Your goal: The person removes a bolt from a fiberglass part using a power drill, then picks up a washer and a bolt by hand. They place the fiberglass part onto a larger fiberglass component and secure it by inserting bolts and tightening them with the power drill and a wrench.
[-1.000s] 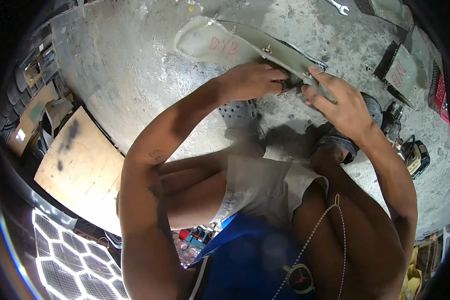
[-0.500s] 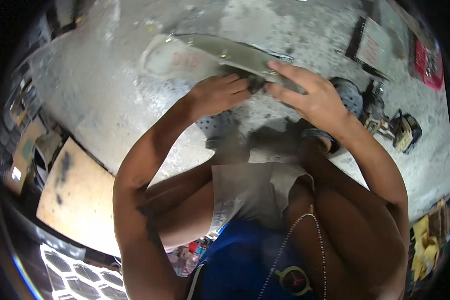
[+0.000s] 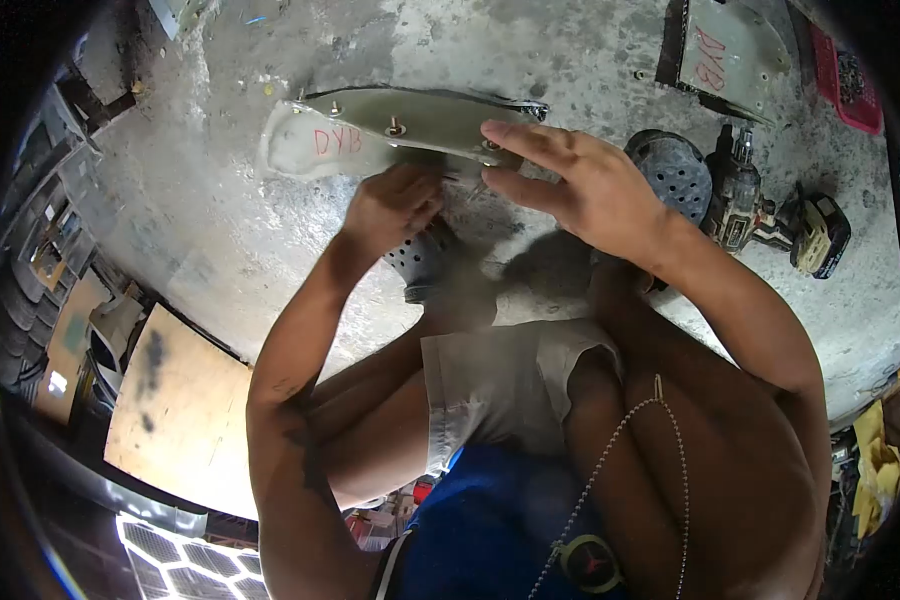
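A curved, pale green panel (image 3: 425, 108) with red handwritten letters and several bolts along it is held up over the floor in front of me. My right hand (image 3: 595, 185) grips its right end, with one finger on top by a bolt and another digit below the edge. Under the panel's near edge, my left hand (image 3: 392, 208) is closed, its fingers curled. What those fingers hold, if anything, is hidden. A small bolt (image 3: 396, 128) stands out of the panel's middle.
To the right, a cordless drill (image 3: 735, 205) lies on the concrete floor beside my grey clog (image 3: 673, 175). Farther off are a similar panel (image 3: 735, 55) with red letters and a pink basket (image 3: 848, 85) of small parts. A wooden board (image 3: 185, 410) is at left.
The panel and both hands have shifted left. My left hand has moved down and left along the near edge. The whole view has also shifted slightly.
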